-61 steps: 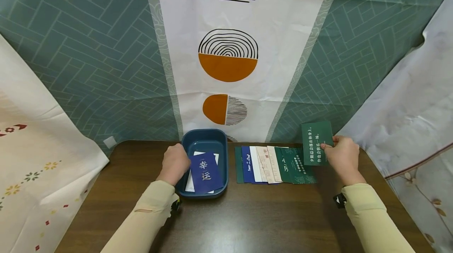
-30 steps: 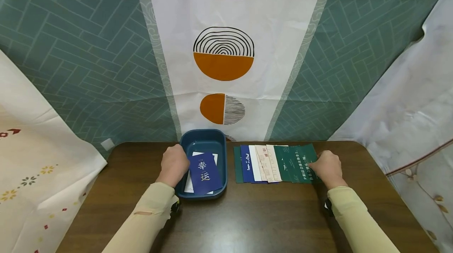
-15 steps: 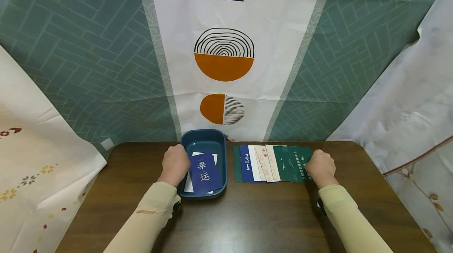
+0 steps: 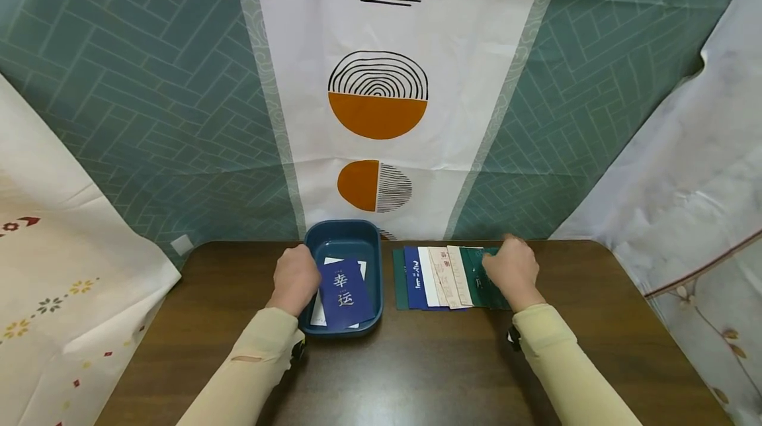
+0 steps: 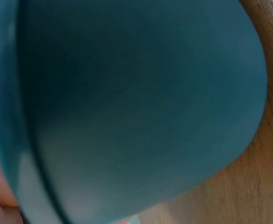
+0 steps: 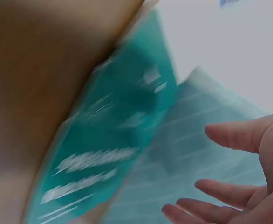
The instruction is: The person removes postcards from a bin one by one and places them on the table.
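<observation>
At the left of the head view my left hand (image 4: 296, 278) grips the left rim of a dark blue plastic tray (image 4: 380, 287). The tray's outer wall (image 5: 141, 102) fills most of the left wrist view. Inside it a blue card (image 4: 346, 295) with gold characters lies over a white card (image 4: 317, 315). To the right, cards overlap in a row: green cards (image 4: 473, 274), cream cards (image 4: 443, 274) and a blue card (image 4: 416, 274). My right hand (image 4: 513, 272) is over the right end of this row, its fingers spread and apart from the green card (image 6: 104, 126) in the right wrist view.
Tray and cards are near the back edge of a brown wooden table (image 4: 393, 373). Right behind hangs a patterned green and white cloth (image 4: 381, 29). Pale curtains (image 4: 702, 214) close in both sides.
My right hand has brought a green card from the right down onto the row's end and let it go, then moved left over the row. The left hand stays at the tray.
</observation>
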